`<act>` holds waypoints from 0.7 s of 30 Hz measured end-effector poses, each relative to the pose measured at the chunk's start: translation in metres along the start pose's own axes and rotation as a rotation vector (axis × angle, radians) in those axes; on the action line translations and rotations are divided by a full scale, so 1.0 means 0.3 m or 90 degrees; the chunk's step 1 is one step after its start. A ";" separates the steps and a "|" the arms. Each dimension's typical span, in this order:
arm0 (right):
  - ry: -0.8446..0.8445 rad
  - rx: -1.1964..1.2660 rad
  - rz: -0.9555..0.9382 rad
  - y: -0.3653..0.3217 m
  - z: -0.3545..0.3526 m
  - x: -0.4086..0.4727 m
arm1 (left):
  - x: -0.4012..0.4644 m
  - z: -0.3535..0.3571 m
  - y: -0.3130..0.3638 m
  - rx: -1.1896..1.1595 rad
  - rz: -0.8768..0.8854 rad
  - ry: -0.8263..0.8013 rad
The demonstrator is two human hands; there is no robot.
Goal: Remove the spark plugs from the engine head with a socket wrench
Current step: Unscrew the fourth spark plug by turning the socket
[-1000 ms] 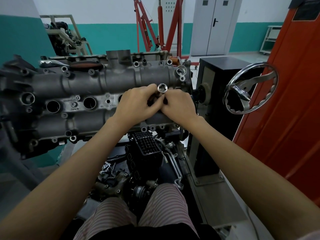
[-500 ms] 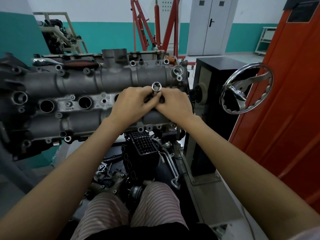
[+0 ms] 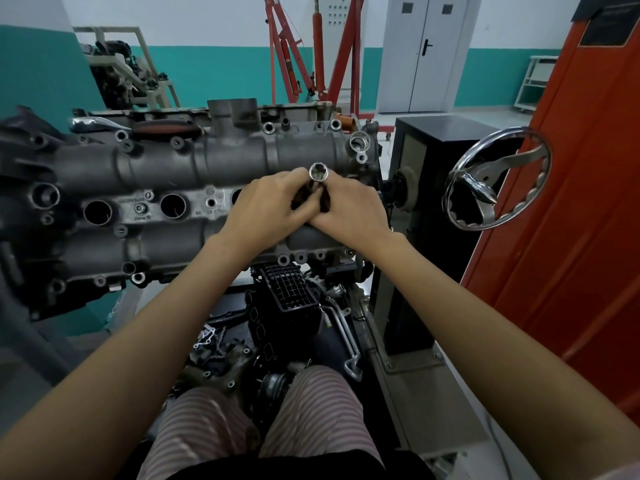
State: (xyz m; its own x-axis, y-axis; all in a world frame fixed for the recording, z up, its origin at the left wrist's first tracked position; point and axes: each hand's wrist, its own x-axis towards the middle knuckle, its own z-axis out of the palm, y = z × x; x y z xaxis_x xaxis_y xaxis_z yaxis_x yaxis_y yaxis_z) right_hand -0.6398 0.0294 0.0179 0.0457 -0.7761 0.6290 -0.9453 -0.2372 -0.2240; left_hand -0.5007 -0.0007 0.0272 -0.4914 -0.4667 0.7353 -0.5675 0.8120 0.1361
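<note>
The engine head (image 3: 194, 188) lies across the left and centre; both hands meet over its right end, the left hand (image 3: 273, 206) touching the right hand (image 3: 349, 213), the socket (image 3: 318, 172) between them; the handwheel (image 3: 498, 178) stands right; the hoist (image 3: 311, 53) stands behind.

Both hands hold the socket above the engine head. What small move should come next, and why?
Probably turn the socket open end down. Both hands, left and right, grip it over the engine head with its hex opening facing up, away from the plug wells.
</note>
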 end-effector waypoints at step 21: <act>-0.001 0.005 0.001 -0.003 0.000 0.003 | -0.002 -0.006 0.008 -0.001 -0.001 0.004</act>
State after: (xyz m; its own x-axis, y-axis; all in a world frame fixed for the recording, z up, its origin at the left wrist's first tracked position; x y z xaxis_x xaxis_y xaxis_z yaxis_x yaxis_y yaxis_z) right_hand -0.6390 0.0290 0.0186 0.0443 -0.7778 0.6269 -0.9427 -0.2403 -0.2316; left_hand -0.5007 0.0022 0.0282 -0.4869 -0.4656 0.7390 -0.5676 0.8118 0.1375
